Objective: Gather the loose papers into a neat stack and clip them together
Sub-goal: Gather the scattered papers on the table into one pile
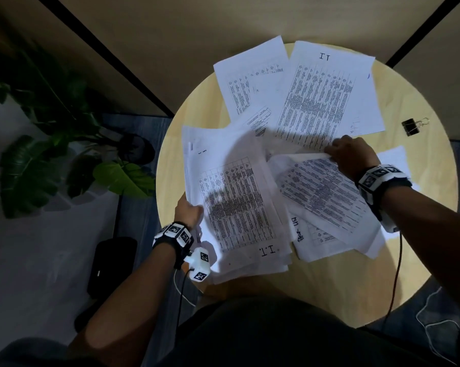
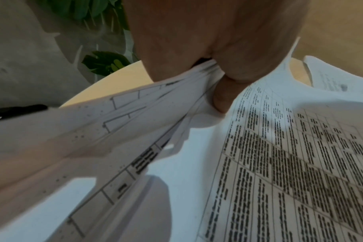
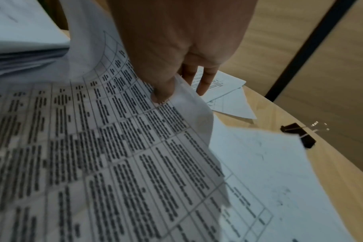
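Note:
Printed white sheets lie scattered over a round wooden table (image 1: 422,250). My left hand (image 1: 188,207) grips the left edge of a thick bundle of papers (image 1: 237,205), thumb on top (image 2: 222,101), with the bundle (image 2: 135,131) lifted and fanned. My right hand (image 1: 352,154) pinches the far edge of a printed sheet (image 1: 321,189) between thumb and fingers and lifts that sheet (image 3: 114,147). Two more sheets (image 1: 326,94) lie flat at the table's far side. A black binder clip (image 1: 411,127) rests on the table's right part; the same clip (image 3: 300,135) shows beyond the paper.
A leafy green plant (image 1: 46,154) stands on the floor left of the table. A black object (image 1: 109,263) lies on the floor near my left arm. Cables hang off the table's near right edge (image 1: 395,274). Wooden panels with black strips rise behind the table.

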A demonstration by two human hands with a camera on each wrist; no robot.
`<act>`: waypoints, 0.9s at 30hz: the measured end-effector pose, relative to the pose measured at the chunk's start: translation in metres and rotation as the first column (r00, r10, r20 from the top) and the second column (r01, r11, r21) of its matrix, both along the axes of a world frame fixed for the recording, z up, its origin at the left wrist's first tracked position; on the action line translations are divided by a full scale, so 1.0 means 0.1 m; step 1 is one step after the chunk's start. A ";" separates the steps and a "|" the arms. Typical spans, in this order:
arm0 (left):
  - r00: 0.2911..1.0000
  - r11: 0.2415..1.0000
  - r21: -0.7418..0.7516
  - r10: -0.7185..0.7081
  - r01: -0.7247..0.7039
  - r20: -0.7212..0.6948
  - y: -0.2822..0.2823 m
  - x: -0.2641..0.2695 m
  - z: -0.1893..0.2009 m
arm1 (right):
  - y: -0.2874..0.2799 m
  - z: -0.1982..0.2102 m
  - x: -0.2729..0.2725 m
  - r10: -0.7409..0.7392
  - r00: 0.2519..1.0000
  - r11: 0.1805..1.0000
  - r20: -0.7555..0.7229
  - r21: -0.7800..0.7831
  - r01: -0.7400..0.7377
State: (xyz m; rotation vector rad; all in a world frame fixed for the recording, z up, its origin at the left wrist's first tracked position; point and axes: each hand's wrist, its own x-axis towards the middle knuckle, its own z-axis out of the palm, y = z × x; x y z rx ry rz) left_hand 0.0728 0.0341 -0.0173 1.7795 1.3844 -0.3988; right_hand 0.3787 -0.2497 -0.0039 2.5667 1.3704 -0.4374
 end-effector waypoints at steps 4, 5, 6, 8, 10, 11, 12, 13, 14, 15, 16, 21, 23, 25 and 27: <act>1.000 0.995 0.097 0.009 -0.008 -0.012 0.02 -0.05 0.03 | -0.11 0.05 0.08 0.105 0.994 0.994 0.004 0.018 -0.105; 1.000 0.989 0.145 -0.011 0.013 -0.016 0.02 -0.09 0.02 | -0.14 0.05 0.10 0.159 0.987 0.987 -0.007 0.026 -0.158; 0.999 0.983 0.182 -0.025 0.030 -0.028 0.01 -0.13 0.02 | -0.17 0.04 0.10 0.210 0.977 0.977 -0.023 0.040 -0.209; 0.999 0.973 0.227 -0.032 0.042 -0.044 0.01 -0.18 -0.02 | -0.22 0.04 0.07 0.292 0.955 0.956 -0.054 0.044 -0.290; 0.998 0.969 0.240 -0.050 0.059 -0.045 -0.02 -0.20 -0.03 | -0.25 0.01 -0.04 0.335 0.939 0.942 -0.076 0.013 -0.335; 0.998 0.969 0.239 -0.054 0.061 -0.035 -0.02 -0.20 -0.04 | -0.27 -0.02 -0.10 0.350 0.933 0.936 -0.078 -0.010 -0.352; 0.998 0.972 0.229 -0.054 0.059 -0.030 -0.01 -0.20 -0.03 | -0.28 -0.04 -0.16 0.355 0.931 0.932 -0.090 -0.041 -0.359; 0.998 0.974 0.220 -0.051 0.055 -0.024 0.01 -0.20 -0.03 | -0.29 -0.07 -0.20 0.354 0.930 0.931 -0.099 -0.060 -0.360; 0.999 0.978 0.205 -0.042 0.046 -0.023 0.03 -0.20 -0.04 | -0.30 -0.08 -0.23 0.354 0.930 0.932 -0.096 -0.045 -0.360; 0.999 0.981 0.188 -0.036 0.040 -0.023 0.06 -0.20 -0.05 | -0.31 -0.07 -0.23 0.350 0.933 0.937 -0.086 0.010 -0.350; 0.999 0.985 0.171 -0.029 0.033 -0.023 0.07 -0.19 -0.04 | -0.31 -0.05 -0.23 0.326 0.941 0.944 -0.087 0.093 -0.318; 1.000 0.991 0.131 0.002 -0.005 0.021 0.07 -0.19 -0.03 | -0.46 0.19 -0.10 0.009 0.979 0.949 -0.203 0.311 0.055; 1.000 0.989 0.147 -0.008 0.005 0.020 0.07 -0.19 -0.03 | -0.51 0.33 -0.07 -0.020 0.963 0.959 -0.267 0.267 0.094; 1.000 0.986 0.168 -0.028 0.026 0.014 0.06 -0.20 -0.04 | -0.53 0.46 -0.04 -0.046 0.934 0.979 -0.355 0.171 0.114; 0.999 0.984 0.175 -0.036 0.034 0.004 0.07 -0.20 -0.04 | -0.55 0.52 -0.03 -0.031 0.914 0.994 -0.405 0.086 0.072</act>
